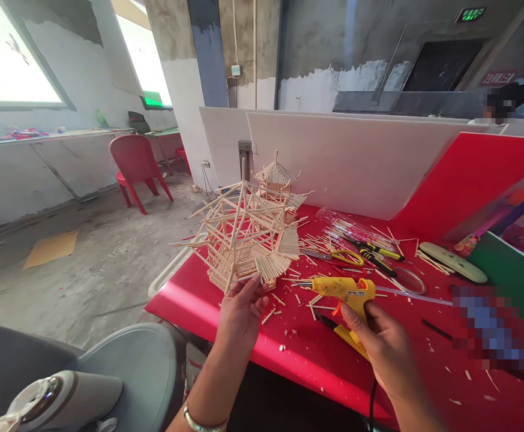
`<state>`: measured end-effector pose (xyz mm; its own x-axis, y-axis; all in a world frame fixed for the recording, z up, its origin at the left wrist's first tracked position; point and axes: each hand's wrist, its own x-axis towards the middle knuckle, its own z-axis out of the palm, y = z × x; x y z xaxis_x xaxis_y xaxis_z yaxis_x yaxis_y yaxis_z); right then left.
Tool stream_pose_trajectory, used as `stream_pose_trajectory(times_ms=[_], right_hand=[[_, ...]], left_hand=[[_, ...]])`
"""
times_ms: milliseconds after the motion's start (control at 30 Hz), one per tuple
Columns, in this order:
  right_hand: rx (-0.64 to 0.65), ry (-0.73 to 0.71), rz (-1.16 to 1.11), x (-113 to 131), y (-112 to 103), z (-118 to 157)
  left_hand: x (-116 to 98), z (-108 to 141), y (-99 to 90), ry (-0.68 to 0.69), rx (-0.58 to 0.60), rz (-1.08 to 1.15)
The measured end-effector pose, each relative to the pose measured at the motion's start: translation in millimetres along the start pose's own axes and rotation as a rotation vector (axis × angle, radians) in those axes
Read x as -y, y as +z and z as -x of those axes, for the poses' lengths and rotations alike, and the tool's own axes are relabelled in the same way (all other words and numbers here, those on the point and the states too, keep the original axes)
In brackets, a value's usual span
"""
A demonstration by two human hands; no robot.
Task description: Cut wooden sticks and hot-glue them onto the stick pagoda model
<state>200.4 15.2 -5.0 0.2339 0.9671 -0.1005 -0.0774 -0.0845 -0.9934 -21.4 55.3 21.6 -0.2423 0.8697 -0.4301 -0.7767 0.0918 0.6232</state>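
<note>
A pagoda-like model [243, 228] made of thin wooden sticks stands at the table's left corner, its nearer tier an open frame partly covered by rows of sticks. My left hand [243, 300] is at its near lower edge, thumb and fingertips pinched on a short wooden stick [242, 278]; whether the stick touches the model I cannot tell. My right hand [385, 336] is wrapped round the handle of a yellow hot glue gun [343, 289], fingers by the orange trigger. The gun's nozzle points left, toward the model and apart from it. A clear glue stick [415, 294] extends from its back.
On the red table [298, 372] lie scissors [347, 258], pliers [379, 258], a yellow utility knife [349, 342], loose sticks and scraps. White boards [334, 162] stand behind. A grey round stool [131, 372] and white bottle [72, 396] are lower left. Another person [500, 108] is far right.
</note>
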Motion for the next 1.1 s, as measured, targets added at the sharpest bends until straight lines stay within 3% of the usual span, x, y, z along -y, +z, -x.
stream_pose_trajectory(times_ms=[300,433,533,667,800,1000,1100], right_hand=[[-0.002,0.034,0.065,-13,-14,-1],[-0.045,0.051,0.139,-19,-30,-5],[-0.137,0.052,0.315,-26,-53,-12],[-0.219,0.004,0.725,-42,-86,-23],[-0.218,0.023,0.958,-50,-105,-28],[-0.286,0.0,1.285,-10,-96,-52],[-0.153,-0.159,1.334,17,-76,-85]], left_hand=[[-1,-1,0.9,-0.001,-0.02,0.005],[-2,-1,-0.2,-0.007,-0.019,-0.014],[-1,2,-8.2,-0.014,0.0,-0.059],[10,12,-26.3,-0.021,0.054,-0.13],[30,27,-34.0,-0.105,0.223,-0.221],[51,32,-17.3,-0.218,0.477,-0.34],[54,27,-8.2,-0.206,0.483,-0.376]])
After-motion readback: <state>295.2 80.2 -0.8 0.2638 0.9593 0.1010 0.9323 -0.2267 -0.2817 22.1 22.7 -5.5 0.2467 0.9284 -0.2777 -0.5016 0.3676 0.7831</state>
